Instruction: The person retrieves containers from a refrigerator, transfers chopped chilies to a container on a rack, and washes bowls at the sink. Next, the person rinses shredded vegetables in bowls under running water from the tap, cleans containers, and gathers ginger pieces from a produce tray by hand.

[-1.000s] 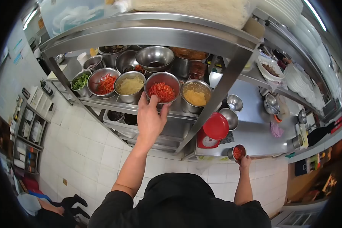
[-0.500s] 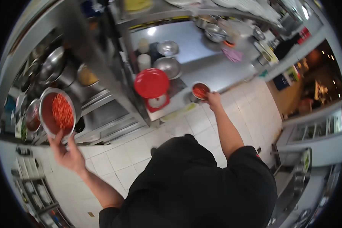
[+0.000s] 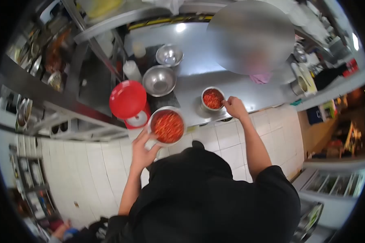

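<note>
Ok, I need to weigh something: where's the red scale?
In the head view, the red scale sits left of centre on the steel counter, left of the nearer metal bowl and up-left of the container in the left hand.

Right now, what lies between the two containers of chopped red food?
The head view shows bare steel counter between the bowl in the left hand and the cup in the right hand.

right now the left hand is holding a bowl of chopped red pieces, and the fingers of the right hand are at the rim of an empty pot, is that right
Not quite: the pot at the right hand's fingers is not empty. The head view shows chopped red pieces in it. The left hand does hold a bowl of them.
</note>
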`<state>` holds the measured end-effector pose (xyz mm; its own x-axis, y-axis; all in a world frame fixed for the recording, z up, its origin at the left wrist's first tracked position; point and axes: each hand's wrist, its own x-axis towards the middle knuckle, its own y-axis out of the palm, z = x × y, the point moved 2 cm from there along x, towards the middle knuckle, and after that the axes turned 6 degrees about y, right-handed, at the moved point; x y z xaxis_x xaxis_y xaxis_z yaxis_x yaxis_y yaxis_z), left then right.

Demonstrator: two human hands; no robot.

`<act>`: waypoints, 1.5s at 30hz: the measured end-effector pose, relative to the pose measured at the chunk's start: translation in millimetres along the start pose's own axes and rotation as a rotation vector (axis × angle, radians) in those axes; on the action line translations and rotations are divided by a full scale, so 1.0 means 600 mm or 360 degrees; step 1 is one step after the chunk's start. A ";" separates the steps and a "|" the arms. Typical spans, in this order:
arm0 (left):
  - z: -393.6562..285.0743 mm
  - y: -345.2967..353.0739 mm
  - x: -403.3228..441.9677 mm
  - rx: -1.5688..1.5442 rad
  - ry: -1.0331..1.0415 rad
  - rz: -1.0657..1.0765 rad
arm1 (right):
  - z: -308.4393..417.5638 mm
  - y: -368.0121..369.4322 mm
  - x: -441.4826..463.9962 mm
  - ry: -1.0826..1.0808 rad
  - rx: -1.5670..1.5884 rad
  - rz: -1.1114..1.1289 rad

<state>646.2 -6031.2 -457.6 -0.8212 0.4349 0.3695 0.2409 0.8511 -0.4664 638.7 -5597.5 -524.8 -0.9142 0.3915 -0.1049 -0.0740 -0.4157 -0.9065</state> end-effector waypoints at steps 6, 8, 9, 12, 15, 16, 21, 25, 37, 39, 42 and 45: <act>-0.086 0.224 0.138 -0.0015 0.0030 0.0069 | 0.013 -0.093 -0.081 0.0229 0.1619 0.1096; -0.101 0.274 0.167 -0.0056 0.0186 0.0184 | 0.018 -0.091 -0.099 0.0388 0.1726 0.1088; -0.091 0.293 0.173 0.0056 0.0226 0.0275 | -0.002 -0.089 -0.093 0.0411 0.1733 0.1111; -0.105 0.336 0.203 -0.0054 0.0139 0.0071 | -0.045 -0.075 -0.067 0.0368 0.1713 0.0954; -0.030 0.366 0.204 -0.0028 -0.0341 -0.0442 | -0.073 -0.087 -0.023 0.0374 0.1887 0.0542; -0.014 0.374 0.211 -0.0022 -0.0334 -0.0457 | -0.078 -0.082 -0.008 0.0356 0.1887 0.0547; 0.079 0.428 0.206 -0.0885 -0.1187 -0.0258 | -0.071 -0.065 0.047 0.0090 0.1650 0.0096; 0.052 0.447 0.225 -0.0859 -0.1171 -0.0405 | -0.063 -0.027 0.077 -0.0464 0.1024 -0.0474; 0.075 0.441 0.241 -0.1123 -0.1261 -0.0458 | -0.032 0.021 0.089 -0.0957 0.0771 -0.0668; 0.079 0.436 0.233 -0.1390 -0.1346 -0.0378 | -0.027 0.023 0.091 -0.0964 0.0794 -0.0642; 0.076 0.430 0.236 -0.1364 -0.1405 -0.0370 | -0.024 0.019 0.092 -0.0965 0.0835 -0.0615; 0.085 0.433 0.234 -0.1355 -0.1402 -0.0370 | -0.028 0.024 0.093 -0.0997 0.0874 -0.0636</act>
<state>567.0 -5764.0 -567.5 -0.8770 0.1839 -0.4440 0.0320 0.9441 0.3280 593.2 -5568.2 -550.6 -0.8166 0.1406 0.5598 -0.4628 -0.7391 -0.4895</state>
